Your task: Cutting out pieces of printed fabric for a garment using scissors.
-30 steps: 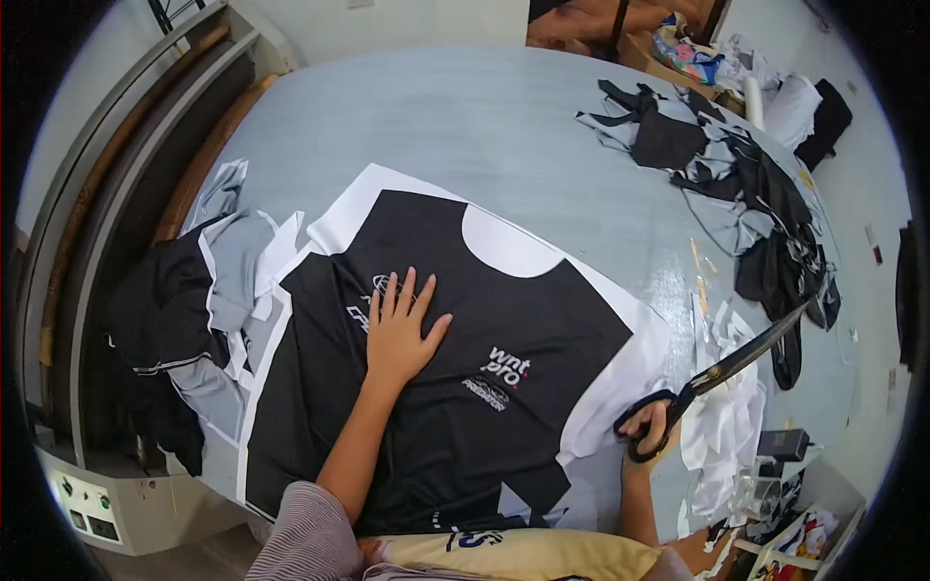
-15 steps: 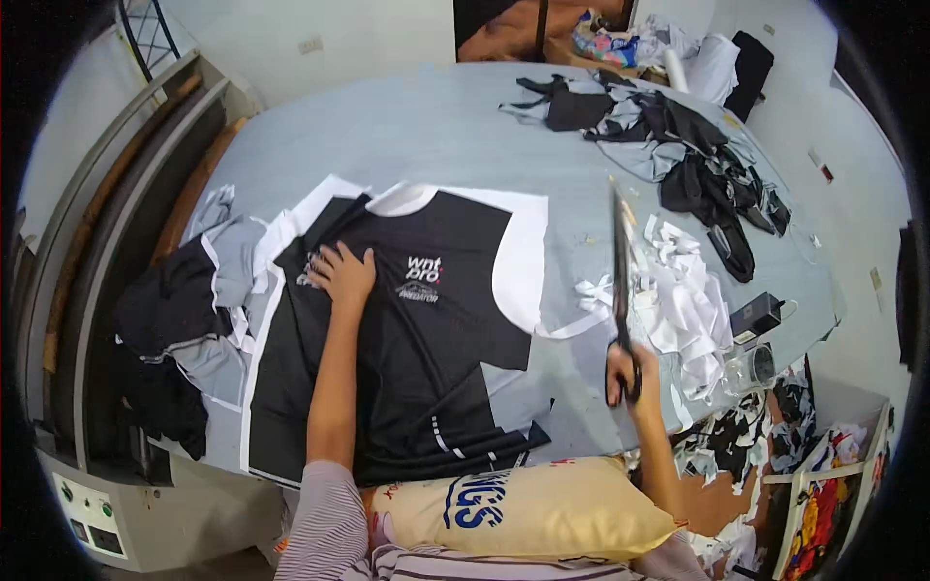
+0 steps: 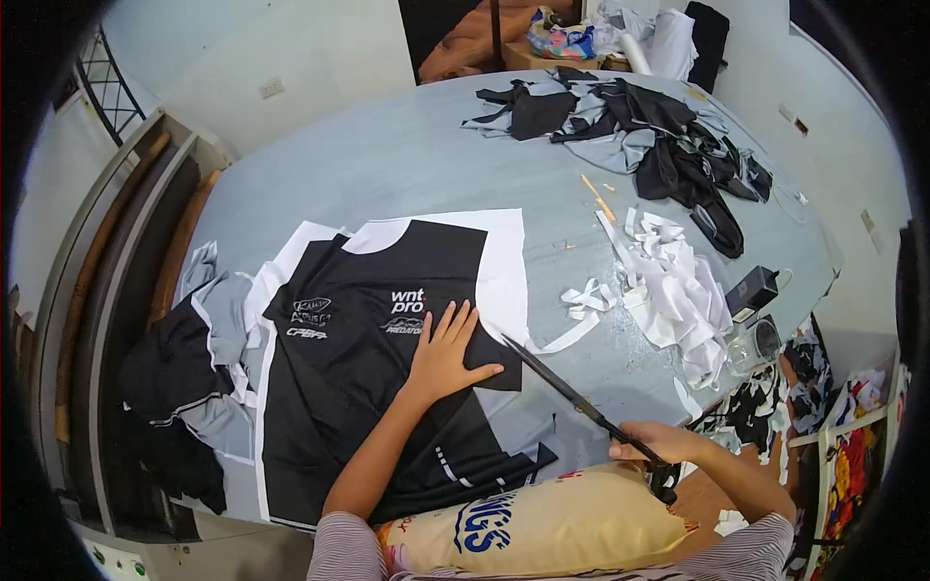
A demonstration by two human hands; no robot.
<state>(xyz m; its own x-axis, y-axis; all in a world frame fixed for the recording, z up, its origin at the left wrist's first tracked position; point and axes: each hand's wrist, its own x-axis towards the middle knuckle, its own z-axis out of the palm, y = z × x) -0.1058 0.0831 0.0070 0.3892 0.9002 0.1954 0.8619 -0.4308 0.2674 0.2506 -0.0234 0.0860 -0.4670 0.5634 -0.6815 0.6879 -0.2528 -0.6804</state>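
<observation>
A black printed shirt panel (image 3: 358, 363) with white edging (image 3: 504, 257) lies spread on the table, its pale logos across the chest. On its right half my left hand (image 3: 446, 356) rests flat, fingers spread, just below a chest logo. My right hand (image 3: 668, 443) grips the handles of long dark scissors (image 3: 572, 395), off the table's near right side. Their tip points up and left, close to the panel's right armhole edge. A white strip (image 3: 572, 334) curls away from that edge.
White offcuts (image 3: 673, 286) are heaped at the right, beside a black box (image 3: 753, 293) and a clear cup (image 3: 754, 347). Dark and grey scraps (image 3: 668, 126) lie at the far right. More folded fabric (image 3: 174, 358) is on the left. A cream sack (image 3: 552, 518) lies at the near edge.
My left hand has slid right across the panel, and the cloth now lies smoother. The scissors have swung from upright to slanting left, their tip now near the panel's right edge.
</observation>
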